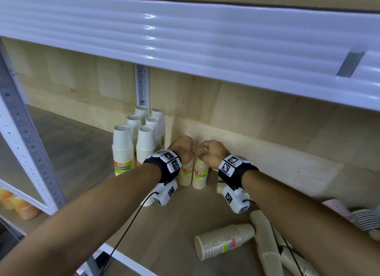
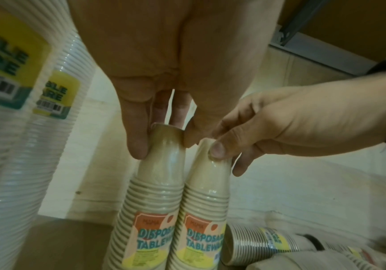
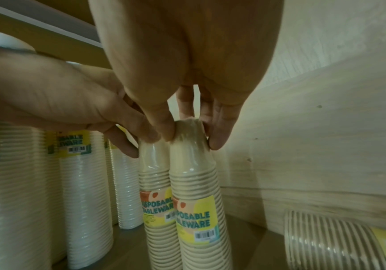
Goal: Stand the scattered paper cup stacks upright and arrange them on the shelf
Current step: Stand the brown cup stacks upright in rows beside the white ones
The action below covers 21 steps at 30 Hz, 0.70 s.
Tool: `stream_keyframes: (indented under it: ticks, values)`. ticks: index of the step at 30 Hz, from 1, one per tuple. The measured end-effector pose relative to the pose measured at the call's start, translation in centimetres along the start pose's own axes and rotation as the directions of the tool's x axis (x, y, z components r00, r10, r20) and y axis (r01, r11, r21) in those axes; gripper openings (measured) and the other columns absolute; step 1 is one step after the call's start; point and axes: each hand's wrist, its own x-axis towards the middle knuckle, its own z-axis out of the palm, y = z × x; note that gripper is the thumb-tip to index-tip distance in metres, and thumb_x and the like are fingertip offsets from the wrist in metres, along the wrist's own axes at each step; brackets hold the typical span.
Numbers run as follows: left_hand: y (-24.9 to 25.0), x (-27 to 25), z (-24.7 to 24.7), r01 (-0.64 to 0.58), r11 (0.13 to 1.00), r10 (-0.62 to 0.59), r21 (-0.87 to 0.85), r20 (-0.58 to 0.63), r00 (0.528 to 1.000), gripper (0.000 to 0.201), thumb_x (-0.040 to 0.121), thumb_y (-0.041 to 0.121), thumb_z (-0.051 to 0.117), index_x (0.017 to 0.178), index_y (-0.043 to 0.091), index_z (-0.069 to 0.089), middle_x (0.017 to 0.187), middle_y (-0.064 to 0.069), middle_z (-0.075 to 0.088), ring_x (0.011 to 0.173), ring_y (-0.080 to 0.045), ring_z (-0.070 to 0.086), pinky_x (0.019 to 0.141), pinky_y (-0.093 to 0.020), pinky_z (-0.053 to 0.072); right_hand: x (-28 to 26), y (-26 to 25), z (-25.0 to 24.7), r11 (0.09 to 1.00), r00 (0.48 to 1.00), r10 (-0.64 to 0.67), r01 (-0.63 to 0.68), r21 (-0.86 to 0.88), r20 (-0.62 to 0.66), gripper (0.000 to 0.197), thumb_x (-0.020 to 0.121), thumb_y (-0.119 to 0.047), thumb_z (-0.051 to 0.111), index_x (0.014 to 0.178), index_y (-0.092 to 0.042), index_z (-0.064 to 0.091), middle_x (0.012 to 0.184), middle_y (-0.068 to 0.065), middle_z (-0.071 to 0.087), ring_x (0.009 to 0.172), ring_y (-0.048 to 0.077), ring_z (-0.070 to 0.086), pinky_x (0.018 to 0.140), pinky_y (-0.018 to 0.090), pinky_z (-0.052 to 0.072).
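Two beige paper cup stacks stand upright side by side on the wooden shelf [image 1: 168, 230], near the back wall. My left hand [image 1: 183, 148] grips the top of the left beige stack [image 1: 186, 176] [image 2: 145, 210] [image 3: 152, 182]. My right hand [image 1: 211, 152] grips the top of the right beige stack [image 1: 200, 177] [image 2: 203, 210] [image 3: 194, 191], fingers curled round its top cup. Both stacks are plastic-wrapped with a "Disposable Tableware" label. Several white cup stacks [image 1: 144, 144] stand upright in a group to the left.
More beige stacks [image 1: 224, 241] lie on their sides at the front right of the shelf, with striped cup stacks [image 1: 362, 218] at the far right. A white metal shelf beam [image 1: 185, 39] runs overhead. A grey upright post [image 1: 22, 135] stands left.
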Motion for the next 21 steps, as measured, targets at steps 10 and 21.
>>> stream_keyframes:
  ticks: [10,21]
  values:
    - [0.2,-0.6,-0.6,0.010,1.000,-0.010,-0.016,-0.004,1.000,0.018,0.089,0.014,0.056,0.101,0.006,0.067,0.111,-0.011,0.065,0.098,-0.027,0.062,0.077,-0.032,0.054,-0.1,-0.1,0.1,0.999,0.999,0.035,-0.035,-0.001,-0.025,0.025,0.086,-0.020,0.065,0.108,-0.009,0.065,0.114,0.009,0.065,0.094,0.023,0.060,0.079,0.029,0.050]
    - [2.1,-3.4,-2.9,-0.106,0.994,0.104,-0.031,-0.041,0.994,0.046,0.094,0.023,0.059,0.138,0.012,0.051,0.142,-0.011,0.047,0.126,-0.027,0.051,0.100,-0.034,0.045,-2.0,1.3,-2.0,0.994,0.990,0.110,-0.110,0.012,-0.083,0.051,0.080,-0.029,0.073,0.127,-0.018,0.058,0.125,0.007,0.060,0.109,0.024,0.060,0.084,0.026,0.047]
